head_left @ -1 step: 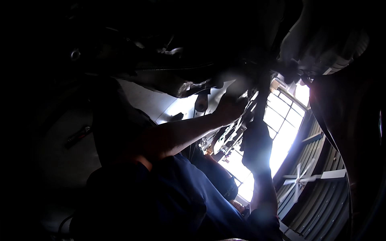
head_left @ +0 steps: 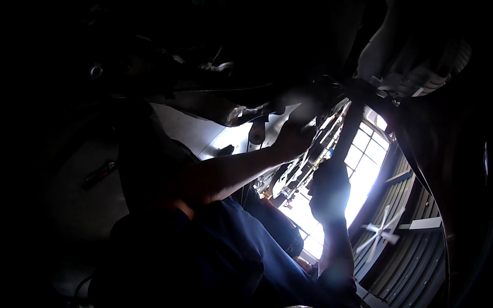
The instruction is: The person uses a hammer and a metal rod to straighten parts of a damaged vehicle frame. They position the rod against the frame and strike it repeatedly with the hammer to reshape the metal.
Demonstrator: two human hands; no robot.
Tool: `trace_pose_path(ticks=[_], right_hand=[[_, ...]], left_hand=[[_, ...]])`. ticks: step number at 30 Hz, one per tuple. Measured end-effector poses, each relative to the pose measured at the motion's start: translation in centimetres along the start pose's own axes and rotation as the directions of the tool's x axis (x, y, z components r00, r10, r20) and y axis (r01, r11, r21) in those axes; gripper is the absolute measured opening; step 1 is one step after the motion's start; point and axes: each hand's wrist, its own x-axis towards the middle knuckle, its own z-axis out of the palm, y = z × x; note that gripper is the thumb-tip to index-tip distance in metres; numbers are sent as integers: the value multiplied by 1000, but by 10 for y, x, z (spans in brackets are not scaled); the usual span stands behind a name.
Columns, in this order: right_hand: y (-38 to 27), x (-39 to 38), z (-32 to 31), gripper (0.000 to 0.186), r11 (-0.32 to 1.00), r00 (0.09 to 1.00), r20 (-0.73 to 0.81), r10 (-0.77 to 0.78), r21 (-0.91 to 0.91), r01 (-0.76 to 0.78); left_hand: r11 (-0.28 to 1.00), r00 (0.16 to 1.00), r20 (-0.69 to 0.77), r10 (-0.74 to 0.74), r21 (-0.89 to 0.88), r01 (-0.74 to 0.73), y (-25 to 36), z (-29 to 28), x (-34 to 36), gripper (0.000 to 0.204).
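From where I stand, the person is working close under a mass of dark machinery (head_left: pixel 205 97), most of it lost in shadow. The right hand (head_left: pixel 329 187) is closed around the near end of a long dark bar (head_left: pixel 351 128), seen nearly in silhouette; the bar slants away toward the far side, its far end among the dark parts there, and I can't tell what it meets. The left forearm (head_left: pixel 231 169) crosses from the left, and the left hand (head_left: pixel 295 137) is raised to the machinery, left of the bar. Its fingers are lost in the gloom, so I can't tell whether it grips anything. Just left of that hand hangs a dark rounded tab (head_left: pixel 257 132). Blue clothing (head_left: pixel 233 231) fills the near middle. Well off to the left lies a slim dark-and-red object (head_left: pixel 100 174). Beyond the right hand is a bright paned window (head_left: pixel 365 149), and farther right a white fan (head_left: pixel 379 231) beside a ribbed metal surface (head_left: pixel 418 256).
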Motion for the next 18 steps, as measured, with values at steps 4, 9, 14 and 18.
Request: trace_pose_path(ticks=[4, 9, 14, 18], right_hand=[[8, 7, 27, 26, 999, 999, 8, -36, 39, 36], [0, 12, -3, 19, 995, 991, 98, 92, -40, -88], [6, 11, 26, 10, 1000, 1000, -24, 3, 14, -2], [8, 17, 10, 11, 997, 998, 17, 56, 58, -57]], left_hand=[[993, 998, 20, -63, -97, 64, 17, 0, -3, 30], [956, 953, 212, -215, -152, 249, 20, 4, 13, 36], [987, 994, 43, -100, -122, 105, 7, 5, 1, 29], [823, 861, 301, -410, -285, 492, 32, -8, 2, 23]])
